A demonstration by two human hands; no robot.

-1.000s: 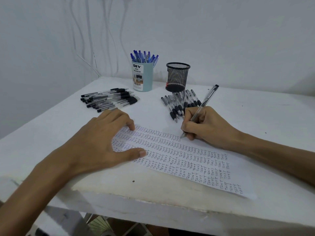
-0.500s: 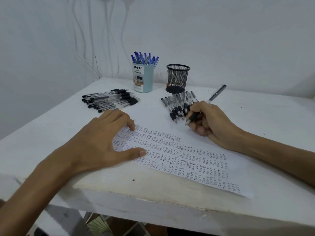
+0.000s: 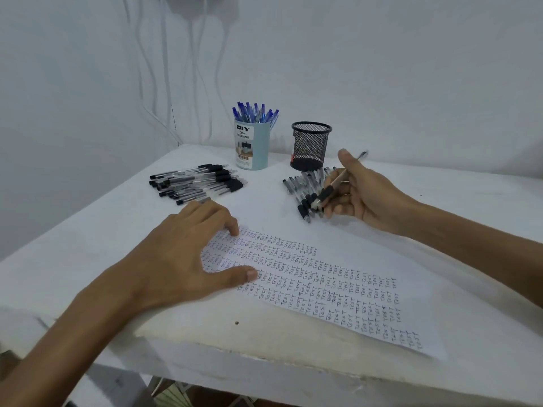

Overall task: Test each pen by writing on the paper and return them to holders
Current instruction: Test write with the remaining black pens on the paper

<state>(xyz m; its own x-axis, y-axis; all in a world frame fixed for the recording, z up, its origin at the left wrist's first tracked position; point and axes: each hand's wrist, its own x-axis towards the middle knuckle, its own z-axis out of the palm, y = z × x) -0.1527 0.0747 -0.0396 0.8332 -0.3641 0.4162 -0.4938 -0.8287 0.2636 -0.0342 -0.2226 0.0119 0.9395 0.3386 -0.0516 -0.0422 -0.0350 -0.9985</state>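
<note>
Right grip (image 3: 361, 195) pinches pen (image 3: 338, 181), tip over pen pile (image 3: 301, 185).

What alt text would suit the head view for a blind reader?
The right hand holds a pen above loose pens near a black mesh cup. The left hand presses a paper full of "TEST" on a white table.

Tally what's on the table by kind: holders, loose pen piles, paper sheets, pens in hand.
Holders: 2, blue cup and black mesh cup
Loose pen piles: 2, left pile and right pile
Paper sheet: 1
Held pen: 1, in right hand
Total: 6
</note>
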